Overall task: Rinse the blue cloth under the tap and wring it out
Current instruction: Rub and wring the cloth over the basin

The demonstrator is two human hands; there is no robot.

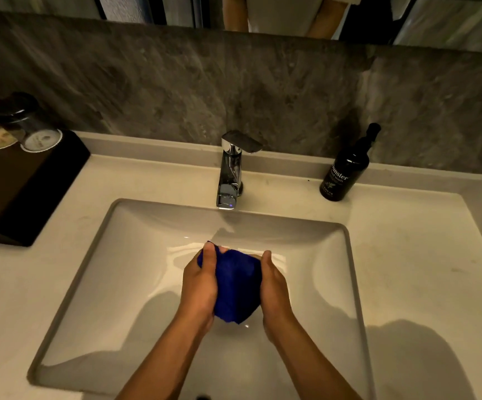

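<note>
The blue cloth (235, 287) is bunched into a ball between both palms, over the middle of the white basin (95, 284). My left hand (201, 287) presses its left side, thumb on top. My right hand (274, 293) cups its right side. The chrome tap (231, 171) stands behind the basin, its spout well ahead of the cloth. No stream of water shows under the spout. The lower tip of the cloth hangs free below my hands.
A black hand-wash pump bottle (345, 171) stands on the counter right of the tap. A dark tray (29, 183) with two upturned glasses (26, 122) sits at the left. A grey stone wall and a mirror edge rise behind the white counter (421, 255).
</note>
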